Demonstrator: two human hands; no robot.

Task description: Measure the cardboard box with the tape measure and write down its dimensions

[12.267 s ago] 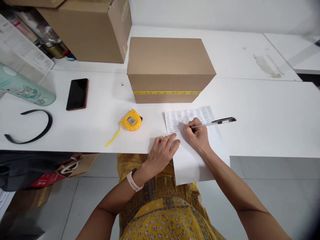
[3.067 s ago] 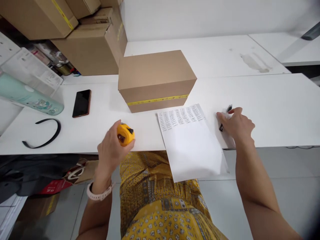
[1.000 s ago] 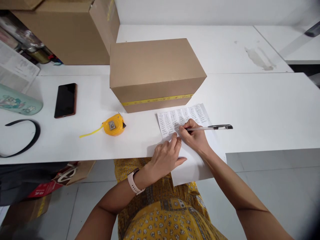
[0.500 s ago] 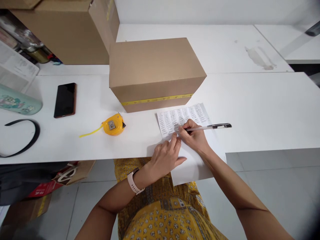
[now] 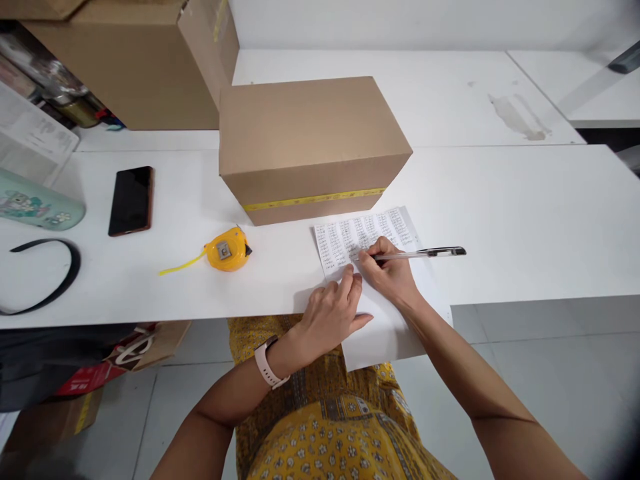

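Observation:
A white sheet of paper (image 5: pixel 383 327) lies partly on the table and hangs over its front edge; columns of small handwriting fill its upper part. My right hand (image 5: pixel 393 270) is closed around a pen (image 5: pixel 423 253) with a clear barrel and black cap end, its tip down at the writing. Flat on the paper's left side rests my left hand (image 5: pixel 333 310), fingers stretched out and thumb apart, holding nothing. Its fingertips are close to the pen tip. A cardboard box (image 5: pixel 315 127) with yellow tape stands just behind the paper.
To the left are a yellow tape measure (image 5: pixel 227 250) with its strip partly out, a phone (image 5: pixel 131 200), a green bottle (image 5: pixel 40 203) and a black band (image 5: pixel 73 267). A larger carton (image 5: pixel 135 67) stands at the back left. The table's front edge (image 5: pixel 270 316) runs below my hands.
My right hand has shifted very slightly to the right with the pen along the line of writing. My left hand keeps its place on the paper.

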